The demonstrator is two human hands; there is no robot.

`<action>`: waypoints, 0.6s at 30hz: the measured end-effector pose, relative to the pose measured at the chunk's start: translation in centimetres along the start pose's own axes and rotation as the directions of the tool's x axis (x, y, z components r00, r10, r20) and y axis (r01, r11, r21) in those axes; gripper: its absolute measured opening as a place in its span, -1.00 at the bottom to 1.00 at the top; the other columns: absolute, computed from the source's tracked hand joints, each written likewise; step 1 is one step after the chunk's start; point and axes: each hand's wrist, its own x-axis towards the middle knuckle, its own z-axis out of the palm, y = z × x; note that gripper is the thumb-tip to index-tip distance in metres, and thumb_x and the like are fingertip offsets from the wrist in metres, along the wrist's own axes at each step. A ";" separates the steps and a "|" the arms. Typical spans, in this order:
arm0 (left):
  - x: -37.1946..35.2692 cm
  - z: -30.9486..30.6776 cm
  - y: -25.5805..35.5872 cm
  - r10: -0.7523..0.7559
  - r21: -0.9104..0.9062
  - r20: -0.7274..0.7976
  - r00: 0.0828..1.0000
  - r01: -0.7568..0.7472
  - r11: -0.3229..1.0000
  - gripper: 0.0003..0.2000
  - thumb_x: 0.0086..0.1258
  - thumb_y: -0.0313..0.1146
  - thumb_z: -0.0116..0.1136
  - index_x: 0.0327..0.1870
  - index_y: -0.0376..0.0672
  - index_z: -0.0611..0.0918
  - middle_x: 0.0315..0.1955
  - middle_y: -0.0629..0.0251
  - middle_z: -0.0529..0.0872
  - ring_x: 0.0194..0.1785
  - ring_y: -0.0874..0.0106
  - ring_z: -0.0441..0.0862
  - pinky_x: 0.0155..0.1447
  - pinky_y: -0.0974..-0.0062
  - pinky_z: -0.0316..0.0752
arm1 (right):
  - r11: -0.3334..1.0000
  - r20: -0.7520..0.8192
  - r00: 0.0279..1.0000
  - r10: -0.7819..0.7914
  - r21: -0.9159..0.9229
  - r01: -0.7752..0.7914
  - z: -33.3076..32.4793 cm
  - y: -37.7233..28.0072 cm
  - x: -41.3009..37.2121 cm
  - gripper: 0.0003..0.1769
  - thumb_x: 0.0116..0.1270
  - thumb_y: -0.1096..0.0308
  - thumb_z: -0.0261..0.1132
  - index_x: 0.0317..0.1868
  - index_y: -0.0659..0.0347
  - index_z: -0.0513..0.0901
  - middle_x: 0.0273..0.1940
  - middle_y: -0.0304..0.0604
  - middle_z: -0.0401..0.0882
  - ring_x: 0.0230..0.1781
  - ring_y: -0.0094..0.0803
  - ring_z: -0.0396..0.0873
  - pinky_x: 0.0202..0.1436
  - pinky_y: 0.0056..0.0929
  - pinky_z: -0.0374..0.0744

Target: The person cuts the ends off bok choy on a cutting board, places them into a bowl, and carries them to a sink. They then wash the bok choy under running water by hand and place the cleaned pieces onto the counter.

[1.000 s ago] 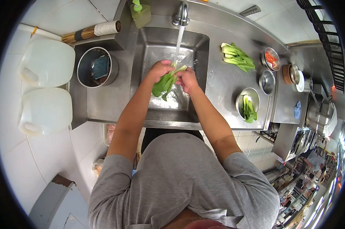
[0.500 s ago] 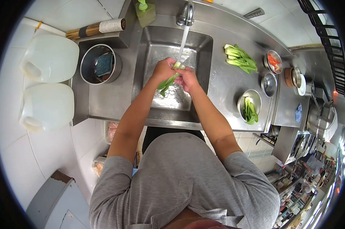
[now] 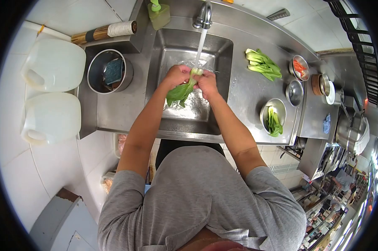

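Both hands closed on leafy green (image 3: 183,90), pale base under faucet stream.
Left hand (image 3: 207,83) pinches base from one side, right hand (image 3: 177,76) from the other; leaves hang over sink (image 3: 185,126). Right of sink: metal bowl (image 3: 264,109) with greens, farther up loose greens (image 3: 263,64) on counter. Faucet (image 3: 204,17) running at back.

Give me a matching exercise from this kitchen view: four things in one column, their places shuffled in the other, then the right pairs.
1. Leafy vegetable being rinsed
2. Orange pieces
3. Blue pad
4. Pump bottle

A. Inside the deep metal pot
B. Behind the left corner of the sink
C. Between left hand and right hand
D. In a small metal bowl

Pairs: 1-C, 2-D, 3-A, 4-B
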 end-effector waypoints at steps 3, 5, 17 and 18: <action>0.1 -0.1 0.1 0.020 0.073 -0.006 1.000 -0.020 0.997 -0.68 0.26 -0.37 0.37 0.04 -0.24 0.71 -0.28 0.37 0.74 -0.27 0.55 0.65 -0.20 0.56 0.56 | 0.997 -0.017 0.998 -0.056 -0.050 0.055 0.2 -0.1 -0.1 -0.89 0.26 0.56 0.35 -0.20 0.39 0.67 -0.33 -0.11 0.71 -0.48 -0.45 0.64 -0.57 -0.54 0.52; 0.1 -0.1 0.1 0.017 0.106 -0.022 1.000 -0.014 0.994 -0.69 0.26 -0.38 0.36 0.02 -0.25 0.71 -0.27 0.35 0.75 -0.27 0.55 0.65 -0.19 0.56 0.56 | 0.996 -0.018 0.998 -0.059 -0.069 0.057 0.3 -0.3 -0.2 -0.89 0.26 0.56 0.35 -0.21 0.40 0.68 -0.35 -0.10 0.71 -0.50 -0.46 0.63 -0.59 -0.53 0.51; 1.3 -0.3 -0.9 -0.087 -0.126 0.000 0.996 0.086 0.988 -0.72 0.33 -0.38 0.31 0.03 -0.22 0.65 -0.26 0.32 0.73 -0.30 0.51 0.68 -0.21 0.53 0.58 | 0.998 0.019 0.999 -0.042 -0.055 0.043 0.1 -0.5 0.0 -0.91 0.30 0.55 0.34 -0.22 0.42 0.68 -0.35 -0.10 0.71 -0.49 -0.45 0.64 -0.56 -0.52 0.54; 1.5 -0.2 -1.1 -0.110 -0.187 0.001 0.994 0.109 0.976 -0.72 0.35 -0.38 0.30 0.04 -0.21 0.63 -0.26 0.32 0.72 -0.31 0.50 0.68 -0.22 0.53 0.58 | 0.995 0.029 0.998 -0.062 -0.076 0.064 0.1 -0.4 0.1 -0.90 0.32 0.54 0.34 -0.22 0.43 0.68 -0.34 -0.09 0.71 -0.48 -0.44 0.65 -0.55 -0.52 0.57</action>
